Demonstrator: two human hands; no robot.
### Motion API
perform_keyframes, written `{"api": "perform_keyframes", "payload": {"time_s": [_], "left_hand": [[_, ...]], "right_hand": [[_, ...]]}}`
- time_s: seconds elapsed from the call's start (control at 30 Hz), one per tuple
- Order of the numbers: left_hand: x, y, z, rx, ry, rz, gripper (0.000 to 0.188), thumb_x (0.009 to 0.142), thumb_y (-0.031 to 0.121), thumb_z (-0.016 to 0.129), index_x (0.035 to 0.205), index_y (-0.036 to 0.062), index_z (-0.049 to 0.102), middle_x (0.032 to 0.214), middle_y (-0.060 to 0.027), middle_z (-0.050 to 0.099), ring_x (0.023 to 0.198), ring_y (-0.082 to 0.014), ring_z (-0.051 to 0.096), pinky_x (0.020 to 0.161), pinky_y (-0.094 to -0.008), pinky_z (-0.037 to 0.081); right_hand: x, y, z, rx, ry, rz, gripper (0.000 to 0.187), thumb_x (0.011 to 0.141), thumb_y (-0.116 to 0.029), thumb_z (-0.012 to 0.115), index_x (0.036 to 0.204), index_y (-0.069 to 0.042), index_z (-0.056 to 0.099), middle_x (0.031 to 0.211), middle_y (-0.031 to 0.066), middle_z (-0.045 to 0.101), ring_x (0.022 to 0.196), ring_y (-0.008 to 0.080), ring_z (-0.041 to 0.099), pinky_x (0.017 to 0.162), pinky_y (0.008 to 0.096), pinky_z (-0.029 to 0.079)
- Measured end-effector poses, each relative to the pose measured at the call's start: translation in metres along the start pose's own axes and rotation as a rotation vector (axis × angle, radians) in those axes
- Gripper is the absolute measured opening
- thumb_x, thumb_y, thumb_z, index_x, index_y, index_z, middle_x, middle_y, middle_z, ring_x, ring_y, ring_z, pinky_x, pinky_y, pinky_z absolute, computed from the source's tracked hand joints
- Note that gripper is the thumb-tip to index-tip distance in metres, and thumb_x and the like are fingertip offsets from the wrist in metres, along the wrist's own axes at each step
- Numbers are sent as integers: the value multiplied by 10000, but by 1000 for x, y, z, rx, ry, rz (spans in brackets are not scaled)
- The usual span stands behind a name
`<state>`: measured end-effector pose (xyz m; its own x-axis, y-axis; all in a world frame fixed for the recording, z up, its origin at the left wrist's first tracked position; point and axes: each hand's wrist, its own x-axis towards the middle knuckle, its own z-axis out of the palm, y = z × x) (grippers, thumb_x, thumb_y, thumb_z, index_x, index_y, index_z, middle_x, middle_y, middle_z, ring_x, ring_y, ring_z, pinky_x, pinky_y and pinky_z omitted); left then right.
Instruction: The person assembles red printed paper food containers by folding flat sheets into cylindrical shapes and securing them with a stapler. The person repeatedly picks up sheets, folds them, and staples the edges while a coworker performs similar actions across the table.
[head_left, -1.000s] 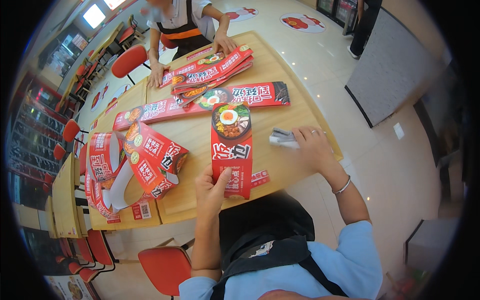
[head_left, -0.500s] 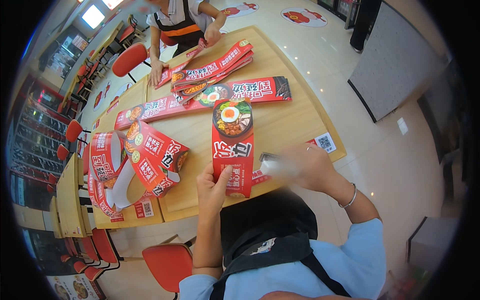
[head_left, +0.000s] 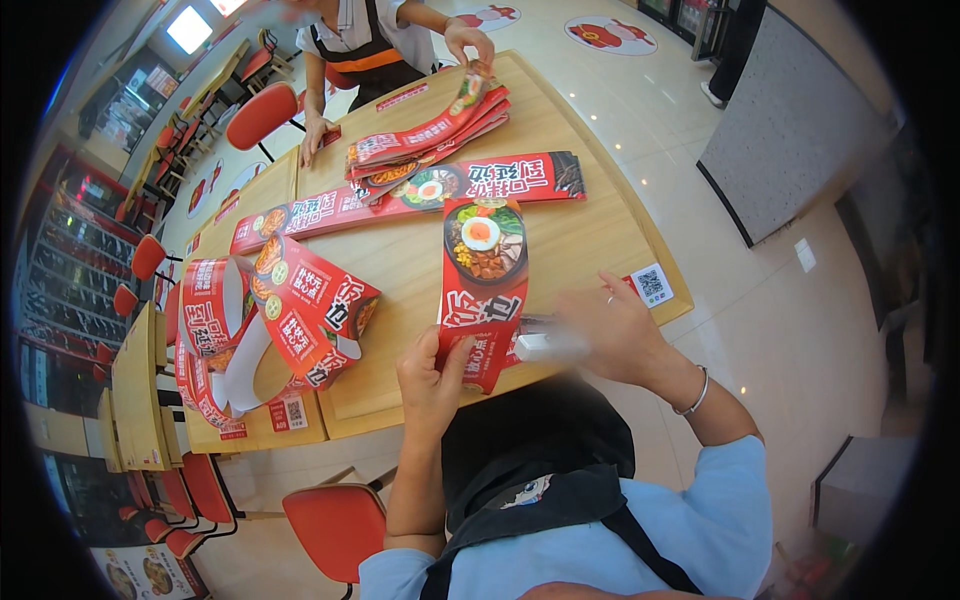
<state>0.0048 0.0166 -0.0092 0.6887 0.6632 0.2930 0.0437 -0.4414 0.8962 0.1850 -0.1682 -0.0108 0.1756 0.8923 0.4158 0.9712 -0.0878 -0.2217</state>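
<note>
At a wooden table [head_left: 590,240], left hand [head_left: 432,372] pinches near end of a red food-print card strip [head_left: 484,285] lying flat; right hand [head_left: 612,330], blurred, grips a small white object [head_left: 548,346] just beside strip. Co-worker's hand [head_left: 470,42] on strip stack [head_left: 425,140] opposite.

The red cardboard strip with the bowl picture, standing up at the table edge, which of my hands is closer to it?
Left. The left hand grips the bottom end of the red strip, while the right hand is just beside its right edge, holding a small blurred white object.
</note>
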Motion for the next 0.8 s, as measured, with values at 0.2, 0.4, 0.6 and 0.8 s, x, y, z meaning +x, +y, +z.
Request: {"api": "perform_keyframes", "payload": {"time_s": [0.2, 0.4, 0.6, 0.8], "left_hand": [[0, 7, -1, 78, -65, 32, 121, 812, 32, 695, 905, -19, 637, 766, -132, 639, 661, -225, 602, 608, -315, 454], [-7, 0, 7, -135, -115, -142, 120, 844, 57, 677, 923, -26, 643, 794, -106, 677, 681, -130, 625, 623, -277, 481], [-8, 3, 9, -200, -97, -159, 136, 858, 68, 672, 952, -23, 638, 820, -95, 696, 716, -98, 634, 638, -266, 492], [-7, 12, 7, -187, -85, -151, 142, 851, 51, 670, 968, -20, 631, 820, -94, 699, 716, -104, 643, 643, -259, 495]], "right_hand": [[2, -5, 1, 49, -3, -3, 639, 605, -162, 816, 1170, -31, 546, 1166, 154, 603, 1065, 290, 602, 1014, 515, 377], [6, -10, 8, 177, -64, -12, 652, 634, -171, 809, 1198, -29, 516, 1070, 152, 607, 973, 314, 609, 882, 465, 457], [12, -15, 10, 229, -98, -9, 575, 712, -292, 779, 1139, -7, 519, 971, 143, 598, 850, 315, 616, 689, 381, 509], [11, -13, 14, 228, -44, -66, 574, 776, -468, 695, 1068, -1, 534, 950, 148, 585, 808, 312, 611, 670, 385, 506]]}}
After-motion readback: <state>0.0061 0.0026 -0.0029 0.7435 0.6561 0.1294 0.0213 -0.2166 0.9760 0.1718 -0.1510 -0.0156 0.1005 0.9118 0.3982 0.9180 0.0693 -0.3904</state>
